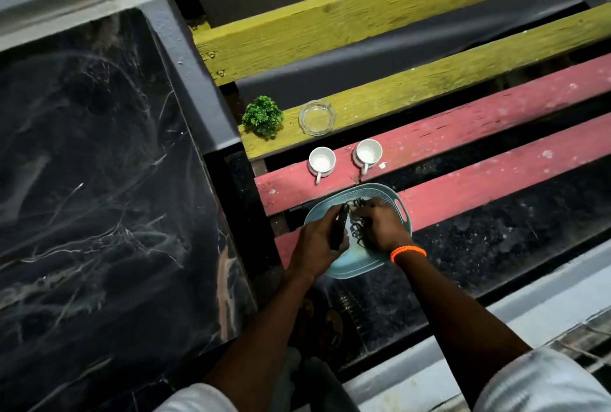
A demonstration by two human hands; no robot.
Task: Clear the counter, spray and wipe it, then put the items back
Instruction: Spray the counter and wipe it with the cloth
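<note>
Gripping dark object [340, 229], left hand [317, 243]; right hand [380, 229] hides tray [357, 267] contents

Dark marbled tabletop [99, 196] at left; on slats at right: plant [263, 116], glass ashtray [317, 118], two upright white cups [321, 161], near pale-blue tray [358, 262].

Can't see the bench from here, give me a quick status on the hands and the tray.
Left hand grips a dark object. Right hand in the blue tray, fingers on dark tangled items. Two white cups just beyond; nothing blocking.
</note>
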